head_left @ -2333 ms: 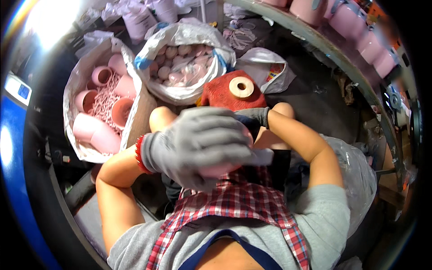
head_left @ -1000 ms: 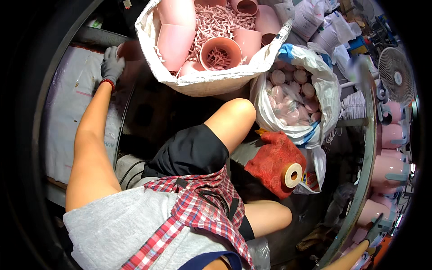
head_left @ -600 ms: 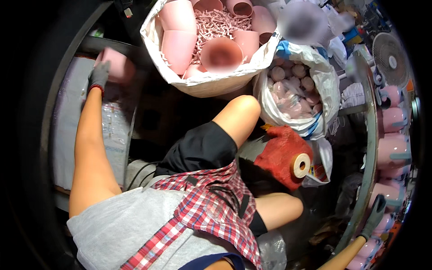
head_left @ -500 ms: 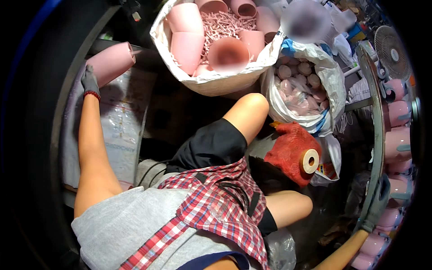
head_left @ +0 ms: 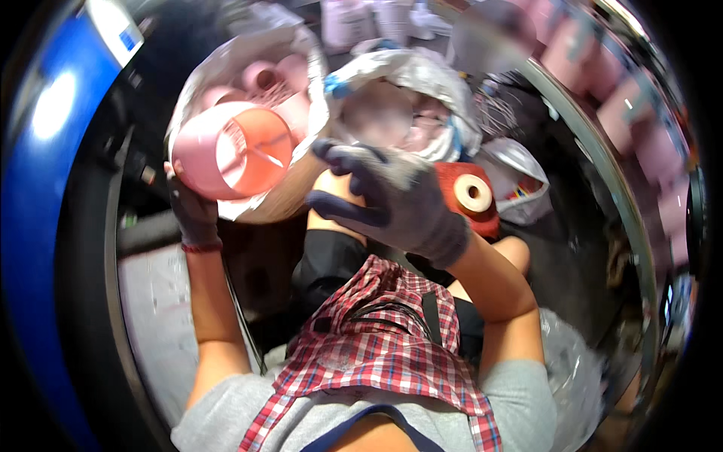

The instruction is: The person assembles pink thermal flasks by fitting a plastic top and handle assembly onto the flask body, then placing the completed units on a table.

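Note:
A hollow pink plastic cylinder (head_left: 197, 154), wider at its lit open end, is held up at the left. My left hand (head_left: 196, 215), in a grey glove, grips it from its lower left side; most of those fingers are hidden behind it. Its open end faces right, showing a bright orange-pink inside. To the right of it, my right hand (head_left: 395, 197) is raised in a grey and dark blue glove. The fingers of that hand are apart with nothing in them, and a gap separates them from the cylinder.
Behind the cylinder stands a white sack (head_left: 307, 60) of similar pink parts. A second white bag (head_left: 461, 113) holds smaller pink pieces. A cream spool (head_left: 474, 193) rests on red cloth (head_left: 446, 177). Blurred pink parts (head_left: 629, 113) line the rack at the right.
My left hand has brought the pink cylinder up and inward from the far left. My right hand has come from the rack at the lower right to the middle. The view has shifted.

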Demonstrator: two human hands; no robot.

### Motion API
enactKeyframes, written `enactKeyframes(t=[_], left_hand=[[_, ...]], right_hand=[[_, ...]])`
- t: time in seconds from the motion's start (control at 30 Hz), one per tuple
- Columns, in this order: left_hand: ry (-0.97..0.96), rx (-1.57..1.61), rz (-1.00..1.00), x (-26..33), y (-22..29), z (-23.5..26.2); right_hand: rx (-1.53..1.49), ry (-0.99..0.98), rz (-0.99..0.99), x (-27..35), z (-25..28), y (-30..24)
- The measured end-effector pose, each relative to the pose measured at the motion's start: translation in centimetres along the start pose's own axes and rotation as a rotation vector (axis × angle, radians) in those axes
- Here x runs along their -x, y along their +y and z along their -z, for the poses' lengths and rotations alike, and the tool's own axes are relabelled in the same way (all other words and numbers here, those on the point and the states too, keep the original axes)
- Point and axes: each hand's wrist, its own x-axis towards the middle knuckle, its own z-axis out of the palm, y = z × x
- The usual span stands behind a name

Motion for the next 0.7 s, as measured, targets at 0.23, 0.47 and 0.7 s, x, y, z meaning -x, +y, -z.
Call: enactKeyframes(t=[0.23, 0.47, 0.7], left_hand=[[-0.258, 0.233, -0.027, 6.9, 3.1, -11.2], [-0.711, 0.359, -0.361, 5.0, 14.6, -13.3], [-1.478, 0.359, -0.864, 5.9, 17.7, -13.2]], right_hand=[[-0.311, -0.23, -0.497, 4.2, 4.6, 4.1], [-0.253, -0.412, -0.494, 6.7, 9.6, 1.5], [-0.637, -0.569, -0.431, 12.2, 10.3, 4.3]])
